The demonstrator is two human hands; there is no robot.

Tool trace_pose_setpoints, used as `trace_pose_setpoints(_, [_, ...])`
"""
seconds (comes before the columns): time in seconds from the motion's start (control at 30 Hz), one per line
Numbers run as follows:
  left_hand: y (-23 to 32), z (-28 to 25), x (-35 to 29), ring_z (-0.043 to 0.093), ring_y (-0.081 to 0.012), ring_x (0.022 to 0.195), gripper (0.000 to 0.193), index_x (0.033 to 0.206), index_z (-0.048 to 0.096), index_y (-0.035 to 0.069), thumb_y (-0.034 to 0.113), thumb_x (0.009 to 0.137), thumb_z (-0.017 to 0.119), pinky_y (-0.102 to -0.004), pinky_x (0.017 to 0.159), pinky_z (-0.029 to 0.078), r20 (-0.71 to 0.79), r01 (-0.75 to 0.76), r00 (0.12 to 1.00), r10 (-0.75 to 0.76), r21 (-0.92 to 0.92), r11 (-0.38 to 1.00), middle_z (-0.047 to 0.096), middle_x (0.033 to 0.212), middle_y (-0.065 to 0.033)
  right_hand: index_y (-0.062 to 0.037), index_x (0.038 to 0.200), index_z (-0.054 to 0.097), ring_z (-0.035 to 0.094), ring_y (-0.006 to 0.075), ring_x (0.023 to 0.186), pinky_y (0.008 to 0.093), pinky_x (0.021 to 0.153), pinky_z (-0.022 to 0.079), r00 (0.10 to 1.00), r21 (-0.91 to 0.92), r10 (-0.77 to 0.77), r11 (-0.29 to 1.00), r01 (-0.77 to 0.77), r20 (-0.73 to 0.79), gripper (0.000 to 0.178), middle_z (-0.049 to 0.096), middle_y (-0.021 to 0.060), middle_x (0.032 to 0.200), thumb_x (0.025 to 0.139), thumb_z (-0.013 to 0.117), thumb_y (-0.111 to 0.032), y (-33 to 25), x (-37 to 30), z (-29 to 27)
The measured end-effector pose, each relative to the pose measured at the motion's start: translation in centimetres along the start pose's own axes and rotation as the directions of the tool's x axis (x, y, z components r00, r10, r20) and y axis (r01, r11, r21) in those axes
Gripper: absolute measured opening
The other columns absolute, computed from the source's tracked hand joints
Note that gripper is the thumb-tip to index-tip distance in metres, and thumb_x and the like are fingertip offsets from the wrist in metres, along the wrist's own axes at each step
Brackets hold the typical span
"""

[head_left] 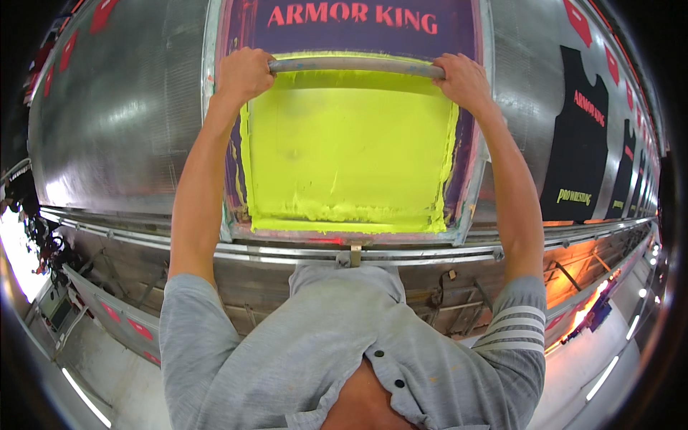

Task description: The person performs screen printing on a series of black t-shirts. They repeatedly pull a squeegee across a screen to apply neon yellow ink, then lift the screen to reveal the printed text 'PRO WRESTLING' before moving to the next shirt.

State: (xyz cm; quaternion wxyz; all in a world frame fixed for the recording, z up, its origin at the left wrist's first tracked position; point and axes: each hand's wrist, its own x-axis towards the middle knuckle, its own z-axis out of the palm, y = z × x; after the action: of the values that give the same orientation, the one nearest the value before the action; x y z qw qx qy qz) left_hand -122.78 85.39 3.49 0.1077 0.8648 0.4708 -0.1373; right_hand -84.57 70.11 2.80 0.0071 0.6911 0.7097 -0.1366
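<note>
Grasping a screen-printing squeegee (358, 67) by both ends of its long grey bar. Clenched around the left end with the left hand (245, 74), with knuckles up and wrist turned inward; clasped at the right end with the right hand (464, 79), in a near mirror of that pose. Spread wide, to the full span of the bar, and reaching well forward on long, nearly straight arms, with both forearms slanting inward toward the grip.

Stretched crosswise beneath the hands, near the far edge of a broad field of fluorescent yellow ink (351, 143). Smeared thickest along the near edge and sides, over a purple screen (344, 41) with red lettering beyond the bar. Laid on a shiny metal printing table (129, 129), behind a metal rail (287, 252) just before the grey shirt (322, 315). Spread flat to the right, a black tank top (575, 161) with red and yellow print.
</note>
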Motion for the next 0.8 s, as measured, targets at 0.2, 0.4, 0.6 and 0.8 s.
trace_pose_setpoints(0.2, [1.4,6.1,-12.3,0.07,-0.0335,0.077,0.035,0.103,0.077,0.018,0.009,0.071,0.064,-0.0446,0.067,0.055,-0.116,-0.026,0.993,0.015,-0.091,0.996,0.073,0.086,-0.0117,-0.0095,0.097,0.07,0.064,0.029,0.099,0.0416,0.082,0.053,0.999,0.091,0.026,0.995,-0.03,0.04,0.02,0.064,0.0077,0.096,0.077,0.065,-0.009,-4.5,-11.1,3.3])
trace_pose_setpoints(0.4, [5.9,9.7,-27.6,0.07,-0.0316,0.08,0.037,0.101,0.073,0.014,0.005,0.067,0.064,-0.043,0.064,0.054,-0.214,-0.068,0.977,0.024,-0.202,0.977,0.072,0.093,-0.0081,-0.0064,0.088,0.064,0.062,0.0305,0.092,0.0414,0.078,0.052,0.999,0.199,-0.041,0.979,0.042,-0.01,0.021,0.061,0.0094,0.09,0.067,0.065,-0.002,-10.8,-24.8,5.5])
trace_pose_setpoints(0.6, [7.2,11.1,-31.8,0.069,-0.0305,0.083,0.035,0.099,0.071,0.011,0.002,0.066,0.063,-0.0422,0.064,0.054,-0.289,-0.088,0.957,0.036,-0.17,0.982,0.07,0.09,-0.0072,-0.007,0.095,0.066,0.06,0.0293,0.096,0.04,0.08,0.05,0.996,0.192,-0.035,0.98,0.05,-0.081,0.031,0.06,0.0081,0.093,0.064,0.066,0.001,-12.1,-29.1,7.0])
trace_pose_setpoints(0.8, [6.5,9.1,-29.9,0.069,-0.0334,0.075,0.029,0.097,0.076,0.015,0.01,0.069,0.069,-0.0455,0.065,0.054,-0.012,-0.025,1.0,0.024,-0.134,0.991,0.071,0.08,-0.0115,-0.0084,0.093,0.07,0.065,0.0318,0.091,0.0429,0.081,0.052,0.997,0.156,-0.076,0.985,0.073,0.015,0.022,0.065,0.0091,0.09,0.072,0.068,-0.006,-11.4,-28.0,6.0])
